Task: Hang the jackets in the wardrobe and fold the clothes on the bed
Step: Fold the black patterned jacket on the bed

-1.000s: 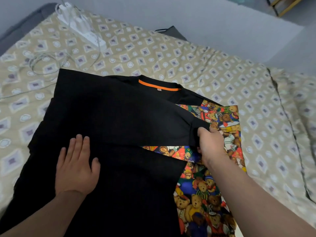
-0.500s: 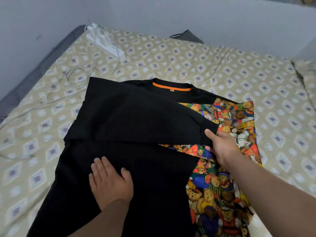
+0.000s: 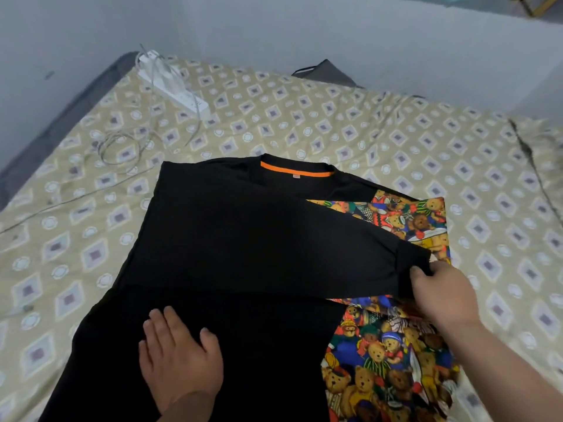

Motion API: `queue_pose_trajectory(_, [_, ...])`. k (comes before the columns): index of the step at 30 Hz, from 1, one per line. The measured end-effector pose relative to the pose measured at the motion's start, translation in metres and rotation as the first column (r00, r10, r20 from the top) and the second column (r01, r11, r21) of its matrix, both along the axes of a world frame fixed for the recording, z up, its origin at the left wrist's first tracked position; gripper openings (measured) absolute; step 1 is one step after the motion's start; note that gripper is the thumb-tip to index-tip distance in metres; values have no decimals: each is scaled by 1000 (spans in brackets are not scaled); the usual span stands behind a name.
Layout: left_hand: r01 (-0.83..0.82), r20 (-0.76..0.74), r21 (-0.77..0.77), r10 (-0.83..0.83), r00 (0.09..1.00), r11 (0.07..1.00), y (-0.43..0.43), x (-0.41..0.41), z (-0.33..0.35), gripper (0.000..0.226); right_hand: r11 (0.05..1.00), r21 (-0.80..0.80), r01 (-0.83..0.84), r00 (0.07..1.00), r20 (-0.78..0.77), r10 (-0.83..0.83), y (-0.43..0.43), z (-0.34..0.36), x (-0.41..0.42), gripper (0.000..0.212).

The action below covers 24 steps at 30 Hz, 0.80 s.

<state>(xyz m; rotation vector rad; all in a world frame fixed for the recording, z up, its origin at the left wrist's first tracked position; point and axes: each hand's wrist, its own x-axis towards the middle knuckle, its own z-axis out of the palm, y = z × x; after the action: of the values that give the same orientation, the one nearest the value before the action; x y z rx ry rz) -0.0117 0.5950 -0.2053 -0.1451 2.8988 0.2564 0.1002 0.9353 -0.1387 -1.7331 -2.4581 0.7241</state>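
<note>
A black T-shirt (image 3: 237,239) with an orange strip inside its collar lies spread on the bed (image 3: 380,141). Its sleeve is folded across the body toward the right. My right hand (image 3: 441,293) pinches the end of that sleeve at the shirt's right side. My left hand (image 3: 179,357) rests flat with straight fingers on the lower part of the shirt. Beneath the black shirt lies a colourful teddy-bear print garment (image 3: 390,354), showing along the right side.
A white power strip (image 3: 173,83) with plugs and looped cables (image 3: 122,147) lies at the bed's far left. A dark grey item (image 3: 326,73) sits at the far edge by the wall. A seam runs down the bedding at the right.
My right hand has drawn the sleeve end further to the right. My left hand has stayed flat on the shirt, sliding a little toward its middle.
</note>
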Motion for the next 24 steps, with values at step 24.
queue_pose_trajectory(24, [718,-460,3,-636,620,697,69,-132,56,70,886,229,-403,904,254,345,-81,-65,-39,72])
